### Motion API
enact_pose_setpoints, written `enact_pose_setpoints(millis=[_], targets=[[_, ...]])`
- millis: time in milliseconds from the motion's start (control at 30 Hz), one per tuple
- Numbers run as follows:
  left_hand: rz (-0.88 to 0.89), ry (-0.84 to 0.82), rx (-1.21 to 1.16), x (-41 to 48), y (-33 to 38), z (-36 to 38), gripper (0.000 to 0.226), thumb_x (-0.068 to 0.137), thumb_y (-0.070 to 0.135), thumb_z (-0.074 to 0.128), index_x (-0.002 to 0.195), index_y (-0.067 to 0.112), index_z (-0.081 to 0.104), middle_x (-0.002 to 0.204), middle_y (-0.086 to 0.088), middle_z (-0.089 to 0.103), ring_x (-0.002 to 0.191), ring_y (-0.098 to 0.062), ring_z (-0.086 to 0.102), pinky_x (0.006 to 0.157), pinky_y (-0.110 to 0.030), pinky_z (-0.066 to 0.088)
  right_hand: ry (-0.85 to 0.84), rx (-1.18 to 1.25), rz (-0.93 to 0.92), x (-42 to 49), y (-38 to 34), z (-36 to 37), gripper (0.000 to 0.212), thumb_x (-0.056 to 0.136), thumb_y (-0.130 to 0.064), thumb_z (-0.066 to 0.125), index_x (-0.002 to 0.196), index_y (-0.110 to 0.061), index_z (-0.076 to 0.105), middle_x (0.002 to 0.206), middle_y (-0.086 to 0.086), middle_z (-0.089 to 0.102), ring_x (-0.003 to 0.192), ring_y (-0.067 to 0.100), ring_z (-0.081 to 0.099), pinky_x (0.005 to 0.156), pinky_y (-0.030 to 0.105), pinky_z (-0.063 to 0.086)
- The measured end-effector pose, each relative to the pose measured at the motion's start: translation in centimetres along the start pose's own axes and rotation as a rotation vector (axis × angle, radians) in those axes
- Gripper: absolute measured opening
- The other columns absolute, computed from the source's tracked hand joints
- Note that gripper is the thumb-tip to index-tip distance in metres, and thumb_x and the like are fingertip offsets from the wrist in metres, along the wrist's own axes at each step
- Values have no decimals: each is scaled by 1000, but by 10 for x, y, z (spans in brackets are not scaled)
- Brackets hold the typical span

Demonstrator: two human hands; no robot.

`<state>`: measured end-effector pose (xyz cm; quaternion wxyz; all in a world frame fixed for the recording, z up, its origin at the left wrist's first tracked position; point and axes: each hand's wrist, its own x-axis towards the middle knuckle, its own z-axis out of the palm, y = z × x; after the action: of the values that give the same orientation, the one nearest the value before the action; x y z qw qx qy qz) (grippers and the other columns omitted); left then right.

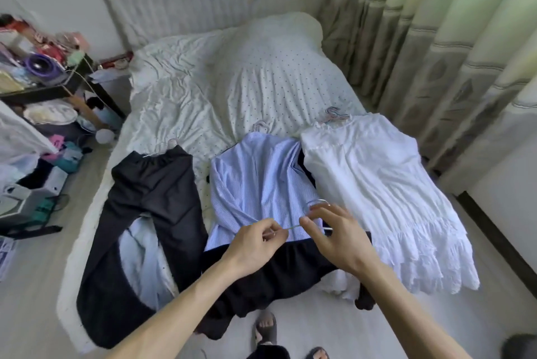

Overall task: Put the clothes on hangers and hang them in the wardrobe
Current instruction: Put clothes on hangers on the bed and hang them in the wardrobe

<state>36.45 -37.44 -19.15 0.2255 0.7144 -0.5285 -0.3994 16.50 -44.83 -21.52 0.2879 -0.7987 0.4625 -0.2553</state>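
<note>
Left grip (pixel 255 242) pinches a thin pale hanger (pixel 292 227) by its wire, thumb and fingertips closed on it. Right grip (pixel 334 233) pinches the same hanger just beside the left one, fingers curled; the hook loop shows just above its fingertips. Both grips hover over the foot of the bed (pixel 180 103), touching nothing else that can be made out. Directly under and ahead of the grips lies a blue striped shirt (pixel 261 178), flat, with a hanger hook poking out at its far end. Under the wrists, nearer than the grips, a black garment (pixel 276 274) is spread over the shirt's lower edge and hangs off the bed edge. Left of the left grip are black trousers (pixel 151 199), waistband away, with a light blue garment (pixel 139 251) lying under them. Right of the right grip is a white dress (pixel 377 184), just beside the shirt, with some hangers (pixel 334 114) at its far end. Far ahead is rumpled dotted bedding. Far left of the grips stands a cluttered table (pixel 43 91); curtains (pixel 436 39) hang to the far right. Feet in slippers (pixel 266 326) are below the forearms.
</note>
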Motion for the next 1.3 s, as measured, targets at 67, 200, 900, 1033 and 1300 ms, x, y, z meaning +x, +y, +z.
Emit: enact_pose_setpoints(millis=[67,200,900,1033,1300], targets=[[13,19,-31,3,3,-17,21,90,53,64,90,32,67,74,-2,64,71,-11,59,74,-24,46,33,-49,42,3,13,-9,54,83,-76,47,106,-33,71,127,-11,60,129,13,44,104,26,38],[65,95,-55,12,27,-53,17,87,49,71,85,32,70,57,13,54,63,0,54,68,-8,39,33,-54,252,14,39,-32,70,85,-72,54,143,-31,48,155,-3,36,147,21,19,119,38,22],[295,408,314,339,-22,-168,16,105,21,46,110,14,60,100,-3,68,87,-25,63,69,-33,44,-119,228,697,214,75,72,35,101,-13,48,134,-23,47,101,-7,62,78,5,54,71,28,42],[221,393,310,426,-70,-174,19,106,23,43,112,13,58,100,-7,67,87,-28,62,71,-40,50,-150,180,776,264,99,103,17,100,-17,47,116,-21,48,96,-8,64,76,-2,54,65,22,45],[57,329,282,562,-144,-162,15,104,19,46,109,14,60,97,-9,68,87,-31,61,69,-41,47,-321,62,889,322,147,167,37,97,-12,47,132,-23,45,96,-6,66,78,12,64,61,26,49]])
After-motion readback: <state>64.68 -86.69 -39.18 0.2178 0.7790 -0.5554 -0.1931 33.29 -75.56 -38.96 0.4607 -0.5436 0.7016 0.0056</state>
